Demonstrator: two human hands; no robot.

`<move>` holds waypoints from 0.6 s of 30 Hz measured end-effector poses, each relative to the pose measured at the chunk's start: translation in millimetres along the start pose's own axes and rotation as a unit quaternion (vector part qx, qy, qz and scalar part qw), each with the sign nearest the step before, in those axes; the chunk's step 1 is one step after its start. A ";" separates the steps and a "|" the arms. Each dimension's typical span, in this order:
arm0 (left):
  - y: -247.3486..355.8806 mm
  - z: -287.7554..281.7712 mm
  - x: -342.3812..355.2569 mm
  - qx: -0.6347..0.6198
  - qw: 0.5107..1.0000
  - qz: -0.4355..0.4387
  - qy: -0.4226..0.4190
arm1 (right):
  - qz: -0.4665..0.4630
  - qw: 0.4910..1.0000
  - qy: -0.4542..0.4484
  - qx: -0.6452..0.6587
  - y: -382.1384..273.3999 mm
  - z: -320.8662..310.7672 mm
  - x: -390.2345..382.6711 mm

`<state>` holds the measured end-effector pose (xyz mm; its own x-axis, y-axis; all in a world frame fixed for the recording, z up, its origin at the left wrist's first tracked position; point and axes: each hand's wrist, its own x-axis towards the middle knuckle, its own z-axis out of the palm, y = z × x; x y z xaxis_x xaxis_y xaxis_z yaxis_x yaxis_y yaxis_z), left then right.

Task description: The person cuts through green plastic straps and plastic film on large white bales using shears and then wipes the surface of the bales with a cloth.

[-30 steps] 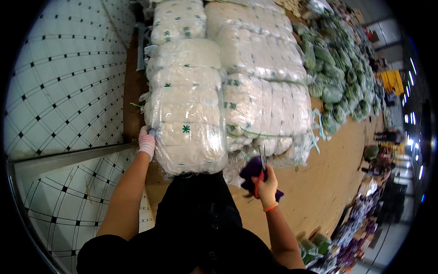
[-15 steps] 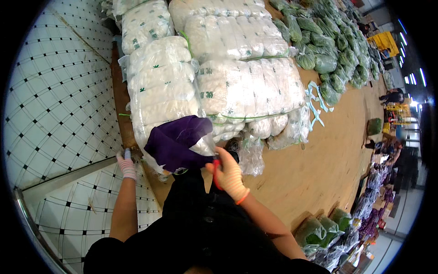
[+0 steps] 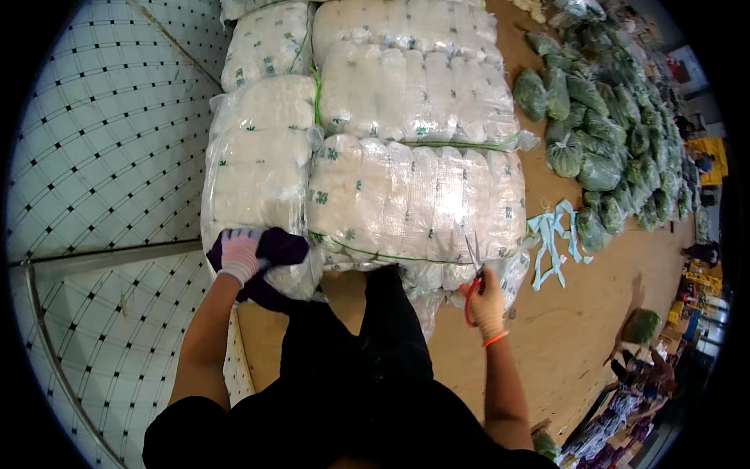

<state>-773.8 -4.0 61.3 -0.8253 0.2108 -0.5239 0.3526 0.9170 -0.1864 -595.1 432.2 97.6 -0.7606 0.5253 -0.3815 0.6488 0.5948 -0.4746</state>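
Note:
Large plastic-wrapped bales (image 3: 414,199) of white bundles lie before me, some tied with green straps. My left hand (image 3: 240,254), in a white and pink striped glove, is closed on a dark purple cloth (image 3: 285,244) at the lower end of the left bale (image 3: 258,180). My right hand (image 3: 487,301), in a pale glove with an orange cuff, holds red-handled scissors (image 3: 472,298) upright beside the lower right of the middle bale, their metal blades pointing away from me.
A white tiled surface (image 3: 101,156) with a metal rail lies left. On the tan floor (image 3: 562,328) are light blue strips (image 3: 551,234) and a heap of green bagged produce (image 3: 594,133). Workers (image 3: 701,252) and yellow crates (image 3: 707,156) stand at the far right.
The purple cloth, by my right hand earlier, is now under my left hand, which moved up from the bale's left edge. My right hand moved right with the scissors, away from the cloth.

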 end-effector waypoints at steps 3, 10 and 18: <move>-3.8 -10.5 8.1 -0.060 0.978 -0.198 -0.007 | -0.138 0.965 -0.003 -0.222 20.8 -39.4 50.6; 21.9 -33.7 -6.9 -0.118 0.940 -0.290 0.135 | -0.321 0.876 -0.105 -0.344 -16.9 -56.6 125.4; 93.6 -9.2 -18.0 -0.142 0.973 -0.124 0.134 | -0.340 0.824 -0.161 -0.425 -50.7 -45.3 151.6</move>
<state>-729.9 81.2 60.9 -0.9684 0.0176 -0.2487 0.0239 0.9995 -0.0223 -742.2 509.3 99.8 -0.8319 -0.2122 -0.5128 -0.2517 0.9678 0.0079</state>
